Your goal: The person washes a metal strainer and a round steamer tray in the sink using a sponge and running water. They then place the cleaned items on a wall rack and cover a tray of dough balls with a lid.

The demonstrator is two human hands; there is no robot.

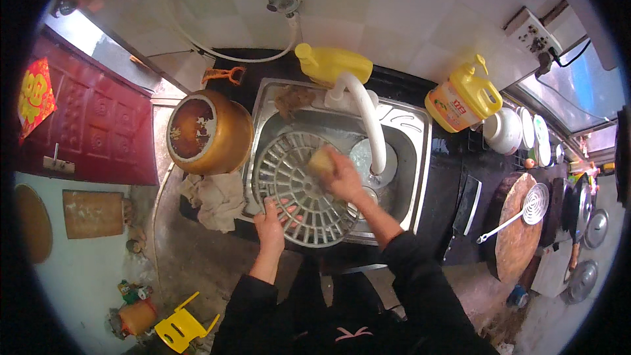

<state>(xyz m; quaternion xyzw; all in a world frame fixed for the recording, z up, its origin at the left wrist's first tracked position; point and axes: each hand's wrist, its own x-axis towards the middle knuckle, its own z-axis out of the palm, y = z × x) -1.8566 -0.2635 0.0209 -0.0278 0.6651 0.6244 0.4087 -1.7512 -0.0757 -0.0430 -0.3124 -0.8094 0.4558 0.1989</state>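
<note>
A round slatted plastic basket (315, 234) is tilted over the stainless steel sink (419, 177), its ribbed base facing me. My left hand (271, 222) grips its near-left rim, with fingertips showing through the slats. Against the base, my right hand (342, 175) presses a yellowish sponge or scrubbing pad (323, 162), slightly blurred. A white hose-like faucet spout (377, 138) arches over the right part of the sink. Beneath it a pale, round plate or bowl (365, 153) lies in the basin, partly hidden by the spout and my right hand.
Left of the sink stand a tipped brown pot (231, 133) and a crumpled cloth (222, 202). Behind lie a yellow bottle (340, 61) and an orange peeler (224, 75). To the right are a detergent jug (461, 98), a cleaver (468, 202), a round chopping board (515, 241) and a skimmer (535, 204).
</note>
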